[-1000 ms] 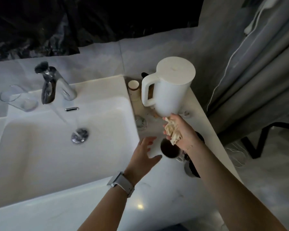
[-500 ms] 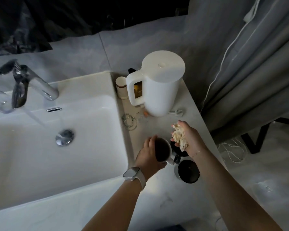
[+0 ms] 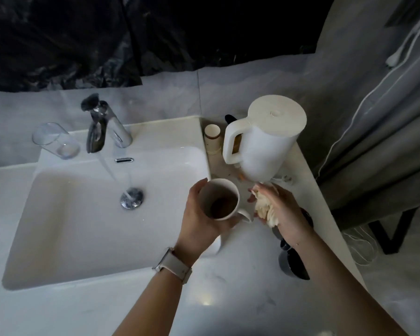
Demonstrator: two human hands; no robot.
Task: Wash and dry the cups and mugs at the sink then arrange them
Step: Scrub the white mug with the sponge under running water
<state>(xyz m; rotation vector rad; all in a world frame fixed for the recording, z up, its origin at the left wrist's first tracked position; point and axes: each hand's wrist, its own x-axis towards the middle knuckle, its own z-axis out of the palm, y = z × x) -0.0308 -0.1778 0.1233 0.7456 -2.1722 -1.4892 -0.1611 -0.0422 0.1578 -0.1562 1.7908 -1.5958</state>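
Note:
My left hand (image 3: pixel 199 221) grips a white mug (image 3: pixel 220 202) with a brown-stained inside, held above the right rim of the white sink (image 3: pixel 58 226). Its handle points right, toward my right hand (image 3: pixel 279 207), which clutches a crumpled cream cloth (image 3: pixel 264 209) just beside the mug. Under my right forearm stand dark mugs (image 3: pixel 291 263) on the counter, partly hidden. A clear glass (image 3: pixel 55 140) stands on the sink's back left ledge. The tap (image 3: pixel 102 124) runs a stream of water onto the drain (image 3: pixel 132 201).
A white electric kettle (image 3: pixel 264 139) stands at the back of the narrow marble counter (image 3: pixel 240 299), with a small paper cup (image 3: pixel 212 139) left of it. A grey curtain (image 3: pixel 374 129) hangs at the right, past the counter's edge. White cables (image 3: pixel 359 248) lie on the floor.
My left hand reached the white mug, took hold of it and lifted it off the counter toward the sink. My right hand kept the cloth and stayed beside the kettle.

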